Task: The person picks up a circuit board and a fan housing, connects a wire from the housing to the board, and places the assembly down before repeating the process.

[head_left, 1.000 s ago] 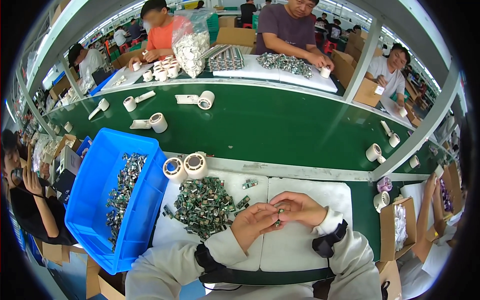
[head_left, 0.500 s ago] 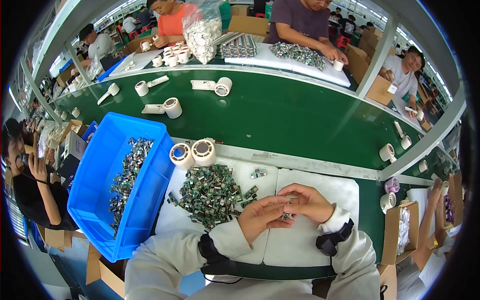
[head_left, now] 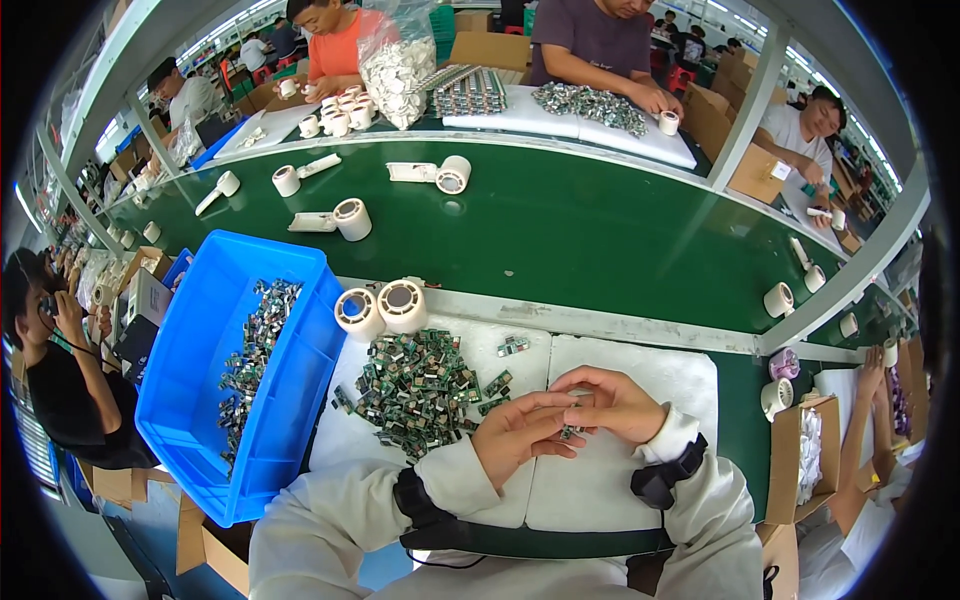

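Observation:
My left hand (head_left: pixel 512 438) and my right hand (head_left: pixel 622 408) meet over the white foam mat (head_left: pixel 610 490), fingertips closed together. Between them is a small circuit board (head_left: pixel 570 432), mostly covered by the fingers. Left of the hands lies a heap of small green circuit boards (head_left: pixel 412 385), its edge close to my left hand. One board (head_left: pixel 513 346) lies apart on the mat, beyond the heap. Two white round fan housings (head_left: pixel 403 305) stand side by side behind the heap.
A blue bin (head_left: pixel 325 330) with more boards stands at the left. Beyond the mat runs a green conveyor belt (head_left: pixel 560 240) carrying white handheld fan parts (head_left: pixel 352 219). A metal post (head_left: pixel 835 285) rises at the right, near an open carton (head_left: pixel 785 465). Co-workers sit across the belt.
The fan parts on the belt have shifted slightly to the right. My hands stay together around the circuit board, with only slight finger movement. The view has shifted a little.

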{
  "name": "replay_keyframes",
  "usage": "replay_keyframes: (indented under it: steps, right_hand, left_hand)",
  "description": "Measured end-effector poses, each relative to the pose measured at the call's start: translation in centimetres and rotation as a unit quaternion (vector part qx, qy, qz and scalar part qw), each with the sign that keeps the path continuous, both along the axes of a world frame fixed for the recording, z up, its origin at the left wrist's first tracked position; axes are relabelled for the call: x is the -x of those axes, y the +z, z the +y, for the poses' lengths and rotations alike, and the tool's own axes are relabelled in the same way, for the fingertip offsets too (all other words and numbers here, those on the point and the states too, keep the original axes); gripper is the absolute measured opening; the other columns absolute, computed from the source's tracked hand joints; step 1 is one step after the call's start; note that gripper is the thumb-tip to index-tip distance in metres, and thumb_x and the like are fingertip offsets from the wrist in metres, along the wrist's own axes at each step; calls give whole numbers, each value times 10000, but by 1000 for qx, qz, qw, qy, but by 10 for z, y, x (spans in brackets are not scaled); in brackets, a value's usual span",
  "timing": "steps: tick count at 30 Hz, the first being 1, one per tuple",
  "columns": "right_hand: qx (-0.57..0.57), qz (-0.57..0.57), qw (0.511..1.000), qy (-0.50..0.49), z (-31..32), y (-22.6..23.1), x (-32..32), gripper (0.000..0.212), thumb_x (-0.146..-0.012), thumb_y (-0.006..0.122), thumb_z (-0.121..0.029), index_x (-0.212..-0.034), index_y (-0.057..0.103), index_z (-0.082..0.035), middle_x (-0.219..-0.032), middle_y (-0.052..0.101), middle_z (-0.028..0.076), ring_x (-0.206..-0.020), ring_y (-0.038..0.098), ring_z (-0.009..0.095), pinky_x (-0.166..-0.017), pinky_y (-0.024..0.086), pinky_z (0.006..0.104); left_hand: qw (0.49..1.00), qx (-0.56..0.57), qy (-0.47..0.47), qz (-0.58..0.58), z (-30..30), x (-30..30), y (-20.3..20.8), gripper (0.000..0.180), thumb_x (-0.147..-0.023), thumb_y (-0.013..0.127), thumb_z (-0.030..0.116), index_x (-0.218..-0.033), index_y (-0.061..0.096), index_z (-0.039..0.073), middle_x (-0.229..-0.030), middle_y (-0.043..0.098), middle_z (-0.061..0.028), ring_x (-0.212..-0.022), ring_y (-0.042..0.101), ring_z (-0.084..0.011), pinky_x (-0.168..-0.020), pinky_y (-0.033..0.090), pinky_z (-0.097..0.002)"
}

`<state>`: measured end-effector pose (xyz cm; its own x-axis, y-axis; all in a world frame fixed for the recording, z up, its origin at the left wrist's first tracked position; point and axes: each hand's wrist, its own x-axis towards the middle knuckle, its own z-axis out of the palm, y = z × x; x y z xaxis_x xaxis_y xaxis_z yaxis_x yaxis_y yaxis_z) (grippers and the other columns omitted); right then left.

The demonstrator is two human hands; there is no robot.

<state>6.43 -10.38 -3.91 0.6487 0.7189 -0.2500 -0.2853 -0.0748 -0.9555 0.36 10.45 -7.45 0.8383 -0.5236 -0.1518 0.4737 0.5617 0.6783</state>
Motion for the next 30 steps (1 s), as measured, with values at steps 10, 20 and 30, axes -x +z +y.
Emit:
replay_keyframes:
  steps: [10,20,30]
  right_hand:
    - [0,-4,1000,-14,2,3,1,388,-925,715,-132,-1270,568,-33,-1025,650,19,-767,547,58,-657,450,224]
    - [32,-9,999,-10,0,4,1,409,-929,728,-158,-1280,573,-19,-1101,633,35,-820,568,69,-649,440,221]
    - [11,4,1000,-2,-1,3,1,402,-931,726,-169,-1276,578,-24,-1123,637,39,-844,586,76,-674,456,224]
  left_hand:
    - [1000,-10,-1,-2,1,0,1,298,-1036,537,124,-1324,553,50,-1212,649,-152,-1049,678,-275,-888,551,-388]
    - [1000,-13,6,-4,0,1,2,294,-1033,541,119,-1319,558,54,-1219,648,-153,-1054,680,-280,-852,547,-375]
    - [1000,-13,-3,-1,0,1,3,283,-1030,546,123,-1305,569,58,-1215,651,-138,-1029,680,-273,-840,541,-369]
